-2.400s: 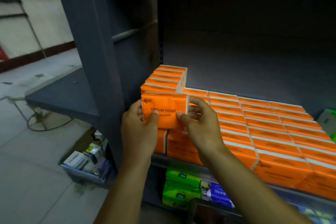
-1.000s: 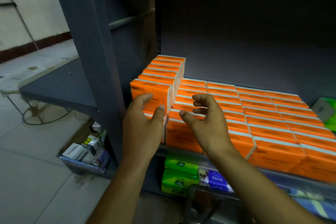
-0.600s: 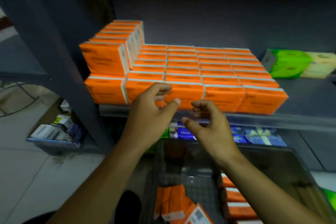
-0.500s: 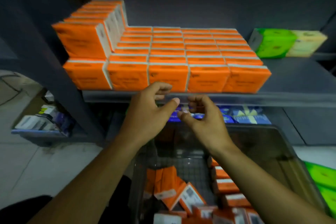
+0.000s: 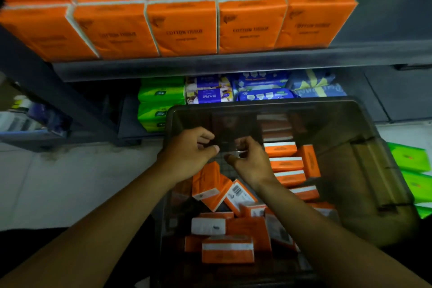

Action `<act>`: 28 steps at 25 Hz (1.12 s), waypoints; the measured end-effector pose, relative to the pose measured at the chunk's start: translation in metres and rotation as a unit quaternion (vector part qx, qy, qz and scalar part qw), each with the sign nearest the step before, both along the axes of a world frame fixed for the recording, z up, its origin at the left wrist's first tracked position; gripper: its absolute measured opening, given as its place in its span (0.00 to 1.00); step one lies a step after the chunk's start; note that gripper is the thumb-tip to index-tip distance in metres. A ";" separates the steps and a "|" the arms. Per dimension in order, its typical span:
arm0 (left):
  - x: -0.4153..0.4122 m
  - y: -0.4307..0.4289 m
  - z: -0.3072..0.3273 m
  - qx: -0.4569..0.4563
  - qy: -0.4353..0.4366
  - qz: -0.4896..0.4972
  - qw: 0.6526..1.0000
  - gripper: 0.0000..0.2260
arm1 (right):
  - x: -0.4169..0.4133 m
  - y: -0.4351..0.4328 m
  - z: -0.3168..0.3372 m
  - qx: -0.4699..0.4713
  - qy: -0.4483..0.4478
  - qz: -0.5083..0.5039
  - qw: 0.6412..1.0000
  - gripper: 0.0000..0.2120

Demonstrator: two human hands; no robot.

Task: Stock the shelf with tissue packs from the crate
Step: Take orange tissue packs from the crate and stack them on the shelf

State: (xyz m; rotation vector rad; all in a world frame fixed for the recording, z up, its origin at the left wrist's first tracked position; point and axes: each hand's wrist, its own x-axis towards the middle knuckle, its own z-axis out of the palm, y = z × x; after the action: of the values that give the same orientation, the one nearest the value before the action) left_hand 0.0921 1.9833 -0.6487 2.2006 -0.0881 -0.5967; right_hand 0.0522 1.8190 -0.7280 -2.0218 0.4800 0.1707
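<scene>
Tissue packs (image 5: 228, 252) below — hands (image 5: 187, 155) half-curled, empty

The left arm (image 5: 109, 215) and right arm (image 5: 327, 229) are reaching forward and converging. The left hand (image 5: 187, 156) and right hand (image 5: 251, 165) are hovering side by side, backs up, fingers (image 5: 203, 135) loosely curling, thumbs (image 5: 213, 150) pointing at each other, gripping nothing.

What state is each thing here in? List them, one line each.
left hand: empty, fingers loosely curled, over the crate.
right hand: empty, loosely curled, close beside the left hand.
crate: open-topped, partly full.
packs in crate: some lined up on edge at right, others jumbled.
packs on shelf: upright, in tidy rows.
shelf: bare at right front.
</scene>
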 end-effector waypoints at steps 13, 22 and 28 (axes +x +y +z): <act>0.035 0.004 -0.034 -0.016 0.058 0.089 0.994 0.14 | 0.012 0.067 -0.115 -0.003 0.249 -0.017 0.968 0.21; 0.048 -0.004 -0.021 -0.045 0.046 0.113 0.992 0.12 | 0.016 0.047 -0.096 0.158 0.246 -0.116 0.949 0.28; 0.048 -0.013 0.016 -0.096 -0.031 0.128 0.987 0.11 | 0.025 0.010 0.015 0.455 0.135 -0.176 0.862 0.20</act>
State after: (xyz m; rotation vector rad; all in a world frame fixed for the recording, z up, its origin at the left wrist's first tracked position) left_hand 0.1398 1.9706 -0.6330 2.0018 0.0996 -0.3606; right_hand 0.0775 1.8285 -0.7134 -0.9602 0.7607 0.3764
